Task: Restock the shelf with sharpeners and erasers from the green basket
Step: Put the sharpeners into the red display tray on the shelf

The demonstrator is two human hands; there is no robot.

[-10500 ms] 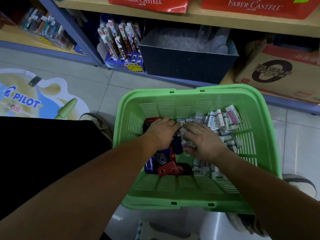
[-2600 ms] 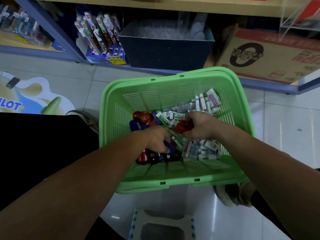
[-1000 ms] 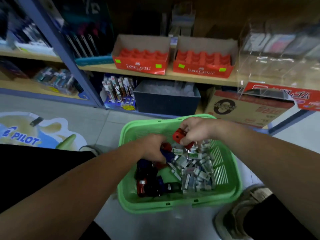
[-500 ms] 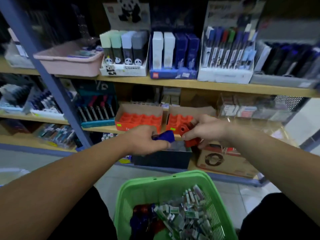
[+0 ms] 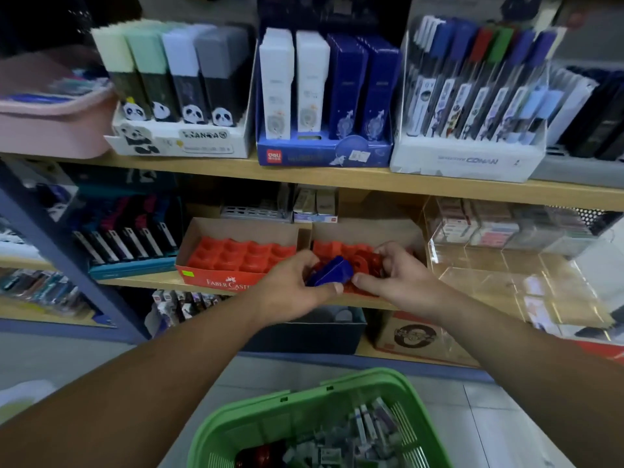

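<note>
My left hand (image 5: 293,288) grips a blue sharpener (image 5: 330,273) at the front of the right-hand red Faber-Castell tray (image 5: 341,246) on the middle shelf. My right hand (image 5: 396,275) holds a red sharpener (image 5: 366,265) over that same tray, thumb pointing toward the blue one. A second red tray (image 5: 241,256) with empty moulded slots stands just to the left. The green basket (image 5: 293,405) sits on the floor below, holding small wrapped erasers (image 5: 358,440) and a dark red sharpener (image 5: 261,454).
A clear acrylic bin (image 5: 513,271) with eraser packs stands right of the trays. Pen boxes line the upper wooden shelf (image 5: 337,179). A blue upright post (image 5: 67,255) rises at the left. A dark bin (image 5: 304,332) and a cardboard box (image 5: 418,336) sit on the bottom shelf.
Both hands rose from the basket with sharpeners and have reached the right red tray on the middle shelf. The view tilted up, so the basket dropped to the frame's bottom edge.
</note>
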